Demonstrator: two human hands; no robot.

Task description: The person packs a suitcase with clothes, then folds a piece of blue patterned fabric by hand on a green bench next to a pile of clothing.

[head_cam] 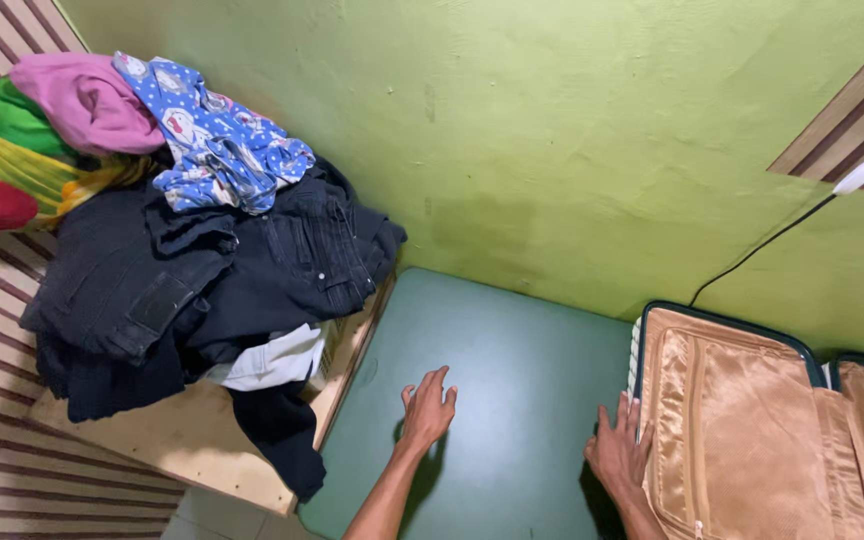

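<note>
My left hand (427, 410) hovers over the green mat (512, 350), fingers apart and holding nothing, a short way right of the clothes pile. My right hand (617, 450) rests on the mat against the left edge of the open suitcase (742, 420), whose tan satin lining with a zipper faces up. The pile of clothes (202, 260) lies on a low wooden board (182, 440) at the left: dark jeans, a blue patterned garment (222, 140), a pink one (87, 100), a striped green and yellow one (22, 160) and a white piece (277, 360).
A green wall (552, 130) stands behind the mat. A black cable with a white plug (857, 178) runs down the wall toward the suitcase. Striped panels line the left side and upper right corner. Pale floor tile shows at the bottom left.
</note>
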